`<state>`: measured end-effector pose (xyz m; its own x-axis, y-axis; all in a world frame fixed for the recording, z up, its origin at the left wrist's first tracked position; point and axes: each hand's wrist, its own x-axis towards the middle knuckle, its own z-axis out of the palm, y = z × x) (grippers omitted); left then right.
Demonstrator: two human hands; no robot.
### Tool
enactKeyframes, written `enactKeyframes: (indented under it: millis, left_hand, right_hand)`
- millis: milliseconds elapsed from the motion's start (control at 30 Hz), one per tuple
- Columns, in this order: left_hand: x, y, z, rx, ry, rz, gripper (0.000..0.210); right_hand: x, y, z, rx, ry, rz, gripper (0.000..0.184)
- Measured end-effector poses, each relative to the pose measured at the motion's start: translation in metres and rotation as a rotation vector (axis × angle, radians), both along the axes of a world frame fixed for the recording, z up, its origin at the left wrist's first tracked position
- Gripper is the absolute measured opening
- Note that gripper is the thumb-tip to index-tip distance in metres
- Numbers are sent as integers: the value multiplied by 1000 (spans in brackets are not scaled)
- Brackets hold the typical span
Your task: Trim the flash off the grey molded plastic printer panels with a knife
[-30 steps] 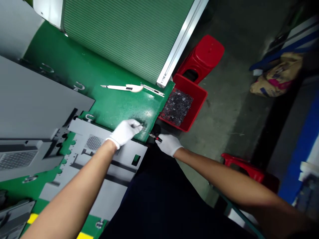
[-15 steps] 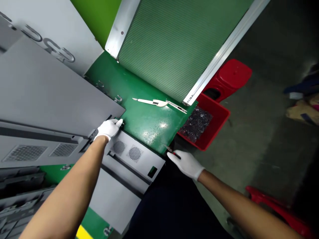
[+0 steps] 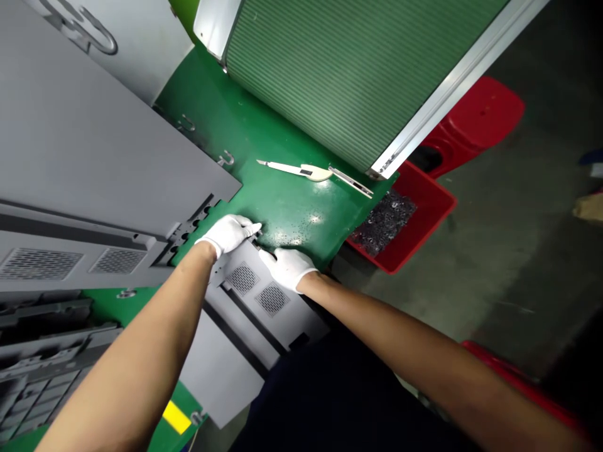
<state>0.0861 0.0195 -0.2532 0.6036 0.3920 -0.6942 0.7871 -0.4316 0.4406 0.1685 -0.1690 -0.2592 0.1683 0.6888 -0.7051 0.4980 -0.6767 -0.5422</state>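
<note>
A grey plastic panel (image 3: 308, 311) with two round-cornered vent grilles lies at the front edge of the green tabletop. My left hand (image 3: 230, 233), in a white glove, is closed on the panel's far edge, thumb and forefinger pinched by a small dark piece there. My right hand (image 3: 289, 269), also gloved, is closed beside it over the same edge. In it are red-handled nippers, now almost wholly covered by the fingers; their tip lies close to the left fingertips. Beyond the hands lie a white craft knife (image 3: 294, 169) and metal tweezers (image 3: 351, 182).
A larger grey panel (image 3: 94, 138) leans at the left. A ribbed green conveyor belt (image 3: 358, 69) with metal rails stands ahead. At the right are a red bin (image 3: 424, 220) holding dark scraps and a red stool (image 3: 490, 113). Dark crumbs dot the green tabletop (image 3: 207, 107).
My right hand has moved left with the nippers from the panel's right end to beside my left hand. My left hand has shifted slightly right along the edge. The camera view has moved.
</note>
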Motion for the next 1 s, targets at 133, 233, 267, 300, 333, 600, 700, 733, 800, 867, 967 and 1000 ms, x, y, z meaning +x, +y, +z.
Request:
enactKeyframes:
  millis: [133, 233, 267, 300, 333, 600, 700, 733, 800, 867, 967, 1000]
  left_hand:
    - [-2, -1, -1, -17, 0, 35, 47]
    - [-1, -1, -1, -25, -1, 54, 49]
    - [-1, -1, -2, -25, 3, 56, 49]
    - [-1, -1, -2, -25, 8, 56, 49]
    - [-1, 0, -3, -24, 13, 55, 49]
    - [-1, 1, -5, -34, 11, 65, 44]
    - [-1, 1, -3, -37, 14, 61, 42]
    - [-1, 1, -3, -37, 15, 52, 41]
    - [-1, 2, -3, -34, 2, 34, 42]
    - [-2, 2, -4, -30, -13, 25, 44]
    - [-2, 2, -5, -18, -11, 28, 46]
    - [-2, 1, -4, -16, -7, 29, 46]
  right_hand:
    - [-3, 3, -2, -2, -29, -1, 81]
    - [-3, 1, -4, 9, -63, 22, 74]
    - [-4, 0, -4, 11, -71, 24, 72]
    - [-4, -1, -5, 11, -75, 26, 71]
    - [-4, -1, -5, 7, -77, 26, 70]
    - [-6, -2, -8, 7, -81, 16, 71]
    - [-7, -1, -9, 15, -84, 3, 71]
    - [-7, -1, -9, 15, -81, -4, 71]
    - [-7, -1, -9, 13, -74, -17, 73]
    - [-8, 0, -10, 11, -77, -17, 75]
    - [-9, 1, -11, 25, -112, 2, 75]
    - [-10, 2, -11, 31, -122, 9, 75]
